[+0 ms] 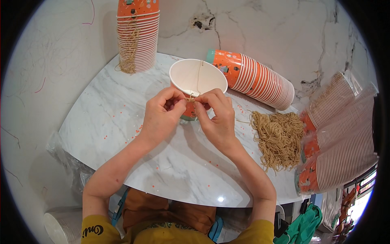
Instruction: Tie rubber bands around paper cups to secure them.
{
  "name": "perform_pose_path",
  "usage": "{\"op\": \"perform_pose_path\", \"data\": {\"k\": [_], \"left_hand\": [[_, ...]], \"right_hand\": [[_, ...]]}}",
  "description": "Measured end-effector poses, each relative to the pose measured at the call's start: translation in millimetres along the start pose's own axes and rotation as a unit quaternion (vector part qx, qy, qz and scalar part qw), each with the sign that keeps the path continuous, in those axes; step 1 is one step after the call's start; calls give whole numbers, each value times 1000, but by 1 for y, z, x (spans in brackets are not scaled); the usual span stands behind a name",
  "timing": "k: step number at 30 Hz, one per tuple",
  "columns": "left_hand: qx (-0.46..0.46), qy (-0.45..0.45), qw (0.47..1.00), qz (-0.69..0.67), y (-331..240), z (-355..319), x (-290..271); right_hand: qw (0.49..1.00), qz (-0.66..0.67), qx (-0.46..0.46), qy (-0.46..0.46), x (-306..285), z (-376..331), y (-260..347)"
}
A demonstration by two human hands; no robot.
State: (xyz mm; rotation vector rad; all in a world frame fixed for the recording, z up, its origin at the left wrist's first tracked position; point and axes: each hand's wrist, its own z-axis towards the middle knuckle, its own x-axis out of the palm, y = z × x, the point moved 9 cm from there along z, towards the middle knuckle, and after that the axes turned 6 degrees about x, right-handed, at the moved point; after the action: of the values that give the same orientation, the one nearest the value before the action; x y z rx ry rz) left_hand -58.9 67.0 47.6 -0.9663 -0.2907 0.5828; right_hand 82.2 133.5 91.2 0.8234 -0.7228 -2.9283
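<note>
A wide orange paper cup [199, 76] with a white inside stands at the middle of the marble-patterned table, its mouth toward me. A thin tan string [198, 77] runs down the inside of the cup and comes out over the near rim. Just in front of that rim, my left hand [162, 112] pinches the string between thumb and forefinger. Close beside it, my right hand [217, 116] pinches the same string from the other side. A small loop or knot shows between the fingertips. The cup's lower front is partly hidden by my hands.
A tall stack of cups [138, 42] with strings hanging on it stands far left. Another stack [256, 79] lies on its side behind right. A heap of tan strings [280, 138] and plastic-wrapped cup stacks [341, 138] are at right. Small orange paper dots [138, 131] dot the table.
</note>
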Motion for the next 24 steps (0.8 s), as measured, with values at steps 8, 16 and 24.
{"op": "perform_pose_path", "data": {"k": [8, 16, 24], "left_hand": [[5, 19, 1000, -2, -1, 0, 1], [178, 48, 973, 138, -27, -2, 13], [355, 58, 897, 258, -44, -6, 15]], "right_hand": [[1000, 5, 9, 12, -1, 0, -1], [998, 43, 23, 31, -2, -12, -12], [997, 65, 18, 29, 3, -15, -8]]}}
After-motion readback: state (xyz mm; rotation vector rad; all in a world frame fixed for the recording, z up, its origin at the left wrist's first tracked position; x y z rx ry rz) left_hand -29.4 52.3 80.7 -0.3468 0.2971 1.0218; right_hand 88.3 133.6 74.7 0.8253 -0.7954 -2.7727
